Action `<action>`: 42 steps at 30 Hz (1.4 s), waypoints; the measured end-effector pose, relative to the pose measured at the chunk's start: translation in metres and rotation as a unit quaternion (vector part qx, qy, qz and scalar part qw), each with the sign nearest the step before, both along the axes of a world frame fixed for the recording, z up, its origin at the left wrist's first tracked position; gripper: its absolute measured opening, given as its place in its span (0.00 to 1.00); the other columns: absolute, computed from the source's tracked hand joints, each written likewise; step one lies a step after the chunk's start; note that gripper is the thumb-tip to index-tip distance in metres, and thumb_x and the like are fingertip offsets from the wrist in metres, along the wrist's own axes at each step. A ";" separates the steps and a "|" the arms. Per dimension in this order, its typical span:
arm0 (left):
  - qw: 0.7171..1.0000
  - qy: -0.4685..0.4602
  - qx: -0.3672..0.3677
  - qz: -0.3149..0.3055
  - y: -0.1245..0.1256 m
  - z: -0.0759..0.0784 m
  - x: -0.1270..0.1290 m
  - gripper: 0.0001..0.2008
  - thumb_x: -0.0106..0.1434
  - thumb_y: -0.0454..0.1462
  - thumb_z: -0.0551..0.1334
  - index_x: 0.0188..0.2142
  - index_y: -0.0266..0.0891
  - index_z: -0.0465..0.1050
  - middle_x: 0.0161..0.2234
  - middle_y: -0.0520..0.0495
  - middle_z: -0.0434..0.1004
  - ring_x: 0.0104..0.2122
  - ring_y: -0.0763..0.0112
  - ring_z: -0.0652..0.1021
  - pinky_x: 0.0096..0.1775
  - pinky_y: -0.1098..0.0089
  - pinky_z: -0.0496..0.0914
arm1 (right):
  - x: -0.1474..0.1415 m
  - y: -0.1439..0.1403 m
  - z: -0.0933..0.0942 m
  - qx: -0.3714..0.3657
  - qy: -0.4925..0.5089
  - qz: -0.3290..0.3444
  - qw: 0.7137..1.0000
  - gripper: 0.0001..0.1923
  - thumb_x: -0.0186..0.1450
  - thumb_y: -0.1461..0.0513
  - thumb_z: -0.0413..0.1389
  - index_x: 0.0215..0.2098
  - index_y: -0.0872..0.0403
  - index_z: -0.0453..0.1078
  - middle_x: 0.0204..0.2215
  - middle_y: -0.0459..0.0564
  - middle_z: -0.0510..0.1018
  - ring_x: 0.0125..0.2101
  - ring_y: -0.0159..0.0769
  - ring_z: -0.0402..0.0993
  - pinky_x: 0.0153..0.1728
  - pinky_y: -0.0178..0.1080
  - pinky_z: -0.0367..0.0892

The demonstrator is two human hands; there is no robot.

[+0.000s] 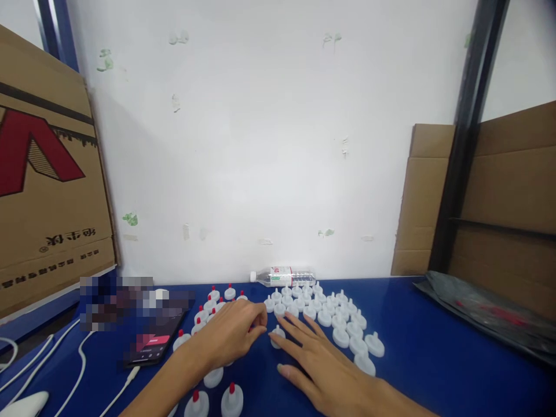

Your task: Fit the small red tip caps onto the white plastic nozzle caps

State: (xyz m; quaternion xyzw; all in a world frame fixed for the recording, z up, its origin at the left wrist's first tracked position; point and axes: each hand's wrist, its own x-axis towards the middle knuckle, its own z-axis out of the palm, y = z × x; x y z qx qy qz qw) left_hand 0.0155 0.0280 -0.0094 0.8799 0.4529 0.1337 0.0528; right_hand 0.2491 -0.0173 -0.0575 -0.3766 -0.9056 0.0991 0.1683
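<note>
Brown cardboard box point(47, 214), printed with a red emblem point(52, 147), flanks a smooth blue tabletop point(412, 330), where a black phone point(150, 347) trails a white cable point(125, 382) and a clear, ribbed plastic bottle point(299, 277) lies behind round-based, spouted white plastic caps point(341, 336). A person's right hand point(321, 362) spreads beside them, forefinger point(290, 348) partly covering one; the left hand point(232, 330) curls, its grip impossible to tell, its forearm point(167, 376) partly hiding red-tipped white plastic caps point(232, 401).

Head-worn view — above the table point(417, 336), near, facing the wall point(278, 139)
</note>
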 end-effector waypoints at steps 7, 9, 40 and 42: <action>0.995 -0.058 0.009 -0.084 0.003 -0.010 0.009 0.09 0.70 0.35 0.60 0.43 0.44 0.80 0.40 0.50 0.81 0.40 0.66 0.78 0.42 0.70 0.66 | -0.002 0.001 -0.001 0.018 0.039 0.013 0.999 0.24 0.75 0.55 0.52 0.68 0.42 0.61 0.64 0.50 0.69 0.67 0.50 0.57 0.68 0.62 0.45; 0.992 -0.052 0.007 -0.112 0.004 -0.016 0.010 0.11 0.72 0.35 0.58 0.42 0.46 0.81 0.39 0.50 0.79 0.41 0.67 0.78 0.43 0.71 0.66 | -0.002 0.001 -0.001 0.018 0.045 0.020 0.999 0.22 0.75 0.56 0.52 0.67 0.41 0.62 0.63 0.49 0.70 0.66 0.47 0.59 0.68 0.60 0.45; 0.991 -0.113 -0.049 -0.058 -0.002 -0.017 0.017 0.08 0.67 0.40 0.63 0.38 0.45 0.83 0.34 0.51 0.85 0.36 0.65 0.80 0.39 0.70 0.65 | 0.004 0.009 -0.016 0.088 0.176 -0.051 0.979 0.13 0.72 0.62 0.53 0.55 0.46 0.61 0.50 0.50 0.76 0.51 0.41 0.74 0.53 0.43 0.70; 0.988 -0.124 -0.064 -0.061 0.000 -0.021 0.018 0.10 0.68 0.40 0.62 0.35 0.44 0.83 0.31 0.51 0.85 0.31 0.67 0.80 0.36 0.71 0.64 | 0.006 0.010 -0.020 0.082 0.197 -0.051 0.976 0.14 0.73 0.62 0.51 0.56 0.47 0.59 0.51 0.51 0.76 0.53 0.41 0.74 0.54 0.42 0.70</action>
